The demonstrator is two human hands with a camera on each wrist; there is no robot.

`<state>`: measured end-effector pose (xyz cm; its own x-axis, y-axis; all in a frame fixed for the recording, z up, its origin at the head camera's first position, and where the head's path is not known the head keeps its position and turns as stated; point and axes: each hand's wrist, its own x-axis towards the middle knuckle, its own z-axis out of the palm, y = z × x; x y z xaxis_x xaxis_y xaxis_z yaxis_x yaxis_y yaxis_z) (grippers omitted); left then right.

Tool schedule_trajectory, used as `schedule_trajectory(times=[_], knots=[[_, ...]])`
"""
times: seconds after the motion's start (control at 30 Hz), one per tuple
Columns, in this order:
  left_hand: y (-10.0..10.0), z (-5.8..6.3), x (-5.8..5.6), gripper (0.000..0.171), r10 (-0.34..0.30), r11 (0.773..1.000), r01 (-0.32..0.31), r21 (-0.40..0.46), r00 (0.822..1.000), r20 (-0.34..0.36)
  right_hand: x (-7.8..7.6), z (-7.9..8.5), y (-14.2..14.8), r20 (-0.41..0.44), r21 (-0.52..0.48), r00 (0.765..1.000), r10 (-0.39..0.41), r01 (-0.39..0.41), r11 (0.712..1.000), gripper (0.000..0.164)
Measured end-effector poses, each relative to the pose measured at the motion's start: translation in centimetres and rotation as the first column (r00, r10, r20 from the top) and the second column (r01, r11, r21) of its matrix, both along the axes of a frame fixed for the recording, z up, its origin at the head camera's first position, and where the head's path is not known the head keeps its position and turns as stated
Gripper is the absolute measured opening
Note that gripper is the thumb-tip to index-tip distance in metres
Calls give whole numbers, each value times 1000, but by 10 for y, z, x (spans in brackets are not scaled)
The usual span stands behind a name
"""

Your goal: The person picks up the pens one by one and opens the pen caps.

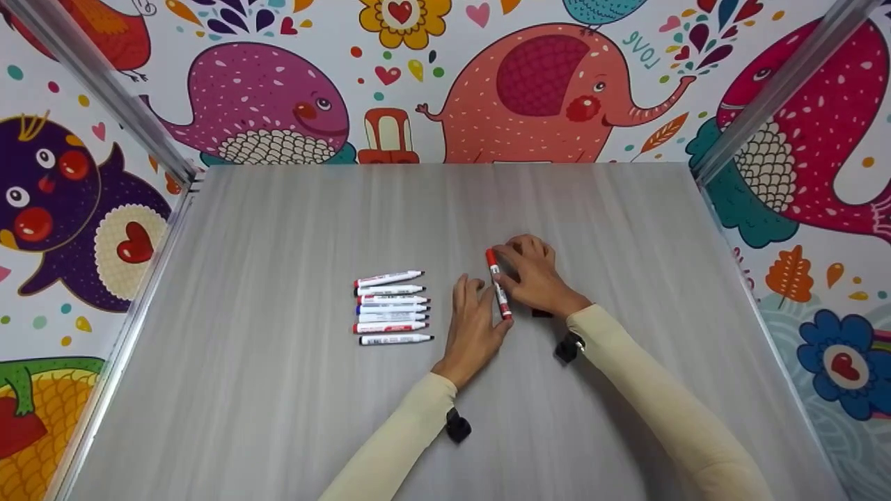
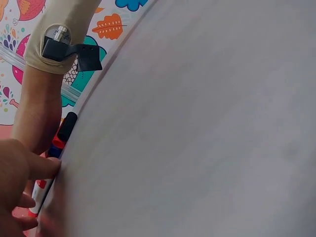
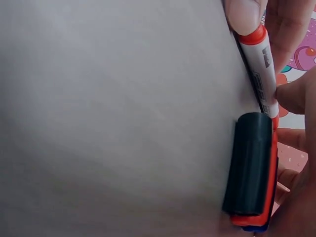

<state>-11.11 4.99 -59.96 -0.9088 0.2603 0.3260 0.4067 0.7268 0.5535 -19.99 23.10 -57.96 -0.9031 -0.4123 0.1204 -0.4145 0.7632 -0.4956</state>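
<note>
A whiteboard marker (image 1: pixel 495 278) with a white barrel and red ends stands between my two hands, low over the table. My left hand (image 1: pixel 473 334) holds it at the near end, its thumb against the red end plug in the right wrist view. With thumb and forefinger, my right hand (image 1: pixel 536 278) grips the marker by its red-capped far part. Beside the right hand lie marker caps: a black cap (image 3: pixel 249 163) in front, with red and blue ones partly hidden behind it. Left of my hands, several uncapped markers (image 1: pixel 393 308) lie in a row, dark tips pointing right.
Everything rests on a grey wood-grain table (image 1: pixel 278 403). Cartoon-printed walls (image 1: pixel 390 76) stand along the back and both sides, with metal posts (image 1: pixel 132 104) at the rear corners. A small black camera (image 1: pixel 457 426) sits on each wrist.
</note>
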Motion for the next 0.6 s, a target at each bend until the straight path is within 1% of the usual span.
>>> schedule_trajectory(times=[0.1,0.2,0.37,0.5,0.6], knots=[[0,-1,0,62,0,1000,0,-7,1000,-9,-1,1,-2,9,18,1000,5,-5,1000,59],[0,-1,-1,61,-3,1000,3,-13,1000,-2,-3,5,-3,32,45,999,6,-8,999,62],[-1,-1,-2,61,-11,1000,11,-9,1000,15,-6,8,-5,63,66,998,10,-14,998,62],[-3,1,-3,66,-23,1000,23,1,999,24,-8,10,-4,75,41,997,20,-23,999,58],[-5,5,-2,70,-32,999,32,7,998,50,-7,15,-2,83,-2,996,28,-28,1000,53]])
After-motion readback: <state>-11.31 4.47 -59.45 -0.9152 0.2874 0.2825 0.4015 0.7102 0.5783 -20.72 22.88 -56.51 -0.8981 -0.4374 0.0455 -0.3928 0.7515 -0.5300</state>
